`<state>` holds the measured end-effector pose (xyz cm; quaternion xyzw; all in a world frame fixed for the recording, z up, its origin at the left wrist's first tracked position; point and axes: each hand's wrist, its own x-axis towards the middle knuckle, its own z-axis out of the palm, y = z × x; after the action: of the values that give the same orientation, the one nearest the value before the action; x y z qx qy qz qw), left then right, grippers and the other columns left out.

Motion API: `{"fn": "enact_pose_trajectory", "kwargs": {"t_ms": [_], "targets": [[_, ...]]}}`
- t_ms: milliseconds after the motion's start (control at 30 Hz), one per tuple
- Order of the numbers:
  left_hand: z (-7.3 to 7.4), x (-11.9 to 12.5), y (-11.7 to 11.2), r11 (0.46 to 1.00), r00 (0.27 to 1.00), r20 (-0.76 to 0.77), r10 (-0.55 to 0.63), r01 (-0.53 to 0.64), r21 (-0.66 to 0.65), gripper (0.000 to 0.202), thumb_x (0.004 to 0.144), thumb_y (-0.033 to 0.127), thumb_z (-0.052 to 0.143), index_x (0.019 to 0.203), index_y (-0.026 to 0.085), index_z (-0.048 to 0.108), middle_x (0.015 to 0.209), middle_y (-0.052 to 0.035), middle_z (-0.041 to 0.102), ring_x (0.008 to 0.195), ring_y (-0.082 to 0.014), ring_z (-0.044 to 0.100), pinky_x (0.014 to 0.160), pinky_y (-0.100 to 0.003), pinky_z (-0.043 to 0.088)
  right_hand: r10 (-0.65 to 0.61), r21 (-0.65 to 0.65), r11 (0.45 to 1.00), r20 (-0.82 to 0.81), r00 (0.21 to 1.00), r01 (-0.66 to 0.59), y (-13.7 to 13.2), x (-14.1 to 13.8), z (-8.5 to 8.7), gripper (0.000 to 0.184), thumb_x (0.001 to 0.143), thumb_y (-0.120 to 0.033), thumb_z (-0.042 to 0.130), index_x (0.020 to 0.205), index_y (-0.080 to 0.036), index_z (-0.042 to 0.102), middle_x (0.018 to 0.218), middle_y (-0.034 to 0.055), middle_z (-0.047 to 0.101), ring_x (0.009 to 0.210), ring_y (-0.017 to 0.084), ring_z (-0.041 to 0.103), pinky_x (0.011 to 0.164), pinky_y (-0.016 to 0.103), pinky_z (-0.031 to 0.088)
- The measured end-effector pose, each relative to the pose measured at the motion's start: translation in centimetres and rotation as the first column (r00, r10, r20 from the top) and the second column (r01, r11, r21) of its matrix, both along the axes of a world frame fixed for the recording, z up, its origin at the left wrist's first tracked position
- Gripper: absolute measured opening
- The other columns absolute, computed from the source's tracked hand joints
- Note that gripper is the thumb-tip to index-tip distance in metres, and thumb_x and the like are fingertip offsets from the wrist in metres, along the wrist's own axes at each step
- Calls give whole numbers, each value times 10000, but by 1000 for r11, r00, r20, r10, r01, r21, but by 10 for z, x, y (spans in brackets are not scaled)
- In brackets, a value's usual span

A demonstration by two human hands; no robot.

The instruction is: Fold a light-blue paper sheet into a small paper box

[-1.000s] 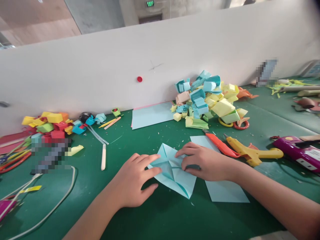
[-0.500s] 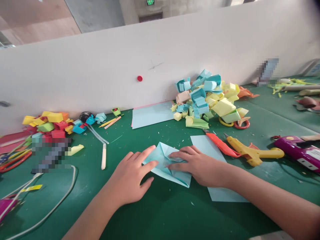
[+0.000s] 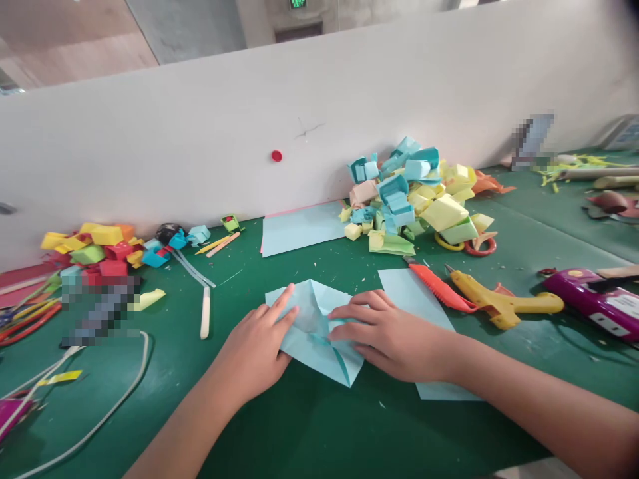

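Observation:
A light blue sheet of paper [image 3: 304,313] with creases and partly raised folds lies before me on the green table. My left hand [image 3: 259,342] rests on its left side, index and middle fingers stretched over the paper and the thumb near the lower edge, partly hidden. On the right side, my right hand [image 3: 389,332] lies palm down, its fingers slightly bent and apart, fingertips touching the paper near the central crease. Part of the paper is hidden under both hands. Beneath my right hand and wrist lies another flat light blue sheet [image 3: 442,386].
An orange-red utility knife [image 3: 442,287] and a yellow glue gun [image 3: 504,303] lie to the right, near a purple tool [image 3: 594,303]. Folded paper pieces [image 3: 404,193] are heaped by the white partition [image 3: 200,133]. A white cable [image 3: 142,372] loops at left.
The creased paper has opened out wider, its left corner now showing beyond my left fingers and its lower corner shifted left. My left hand has moved slightly left; my right fingers stay on the paper.

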<state>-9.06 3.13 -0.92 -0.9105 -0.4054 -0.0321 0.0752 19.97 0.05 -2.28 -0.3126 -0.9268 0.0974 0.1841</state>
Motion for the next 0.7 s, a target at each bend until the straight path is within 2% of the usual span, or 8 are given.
{"fn": "enact_pose_trajectory", "kwargs": {"t_ms": [133, 233, 333, 500, 633, 700], "targets": [[-2, -2, 3, 1000, 1000, -19, -19, 19, -13, 609, 799, 96, 508, 1397, 171, 598, 1497, -91, 545, 1096, -314, 638, 895, -459, 547, 41, 15, 999, 85, 996, -43, 0, -4, -6, 641, 921, -61, 417, 1533, -253, 415, 1569, 61, 464, 1360, 354, 376, 1050, 553, 370], [-3, -2, 3, 999, 1000, 11, -17, 18, -32, 645, 789, 89, 518, 1424, 185, 575, 1482, -83, 562, 1129, -315, 629, 932, -470, 535, 98, 34, 994, 103, 990, -102, 0, -6, -8, 690, 883, -37, 424, 1535, -263, 416, 1565, 39, 476, 1429, 353, 303, 1094, 570, 312], [-3, -2, 3, 999, 1000, -20, -4, 3, -32, 644, 784, 95, 527, 1421, 178, 580, 1494, -79, 549, 1139, -317, 628, 937, -468, 535, 113, 53, 992, 101, 988, -119, 0, -9, -7, 700, 867, -44, 446, 1539, -235, 405, 1528, 79, 512, 1413, 349, 320, 1112, 592, 264], [-1, 0, 2, 1000, 999, -53, -3, 2, -23, 616, 810, 118, 522, 1421, 179, 579, 1498, -65, 546, 1113, -304, 630, 905, -446, 542, 53, 104, 993, 75, 996, -61, 2, -11, -6, 572, 937, -72, 413, 1483, -225, 484, 1277, 119, 640, 1171, 310, 451, 1014, 517, 350], [2, 2, 1, 997, 996, -86, 26, -32, -75, 648, 811, 112, 504, 1454, 170, 546, 1539, -59, 495, 1150, -315, 608, 924, -460, 531, 8, 172, 985, 44, 999, -16, 3, -7, -5, 554, 908, -27, 410, 1398, -226, 575, 1063, 114, 632, 923, 250, 431, 847, 423, 393], [4, 3, 0, 991, 993, -102, 56, -68, -112, 665, 813, 118, 506, 1475, 185, 526, 1562, -46, 463, 1178, -313, 595, 964, -464, 514, -1, 204, 979, 5, 1000, 0, 3, -4, -3, 505, 855, 3, 437, 1245, -220, 669, 1007, 101, 615, 885, 236, 415, 820, 412, 379]]}}
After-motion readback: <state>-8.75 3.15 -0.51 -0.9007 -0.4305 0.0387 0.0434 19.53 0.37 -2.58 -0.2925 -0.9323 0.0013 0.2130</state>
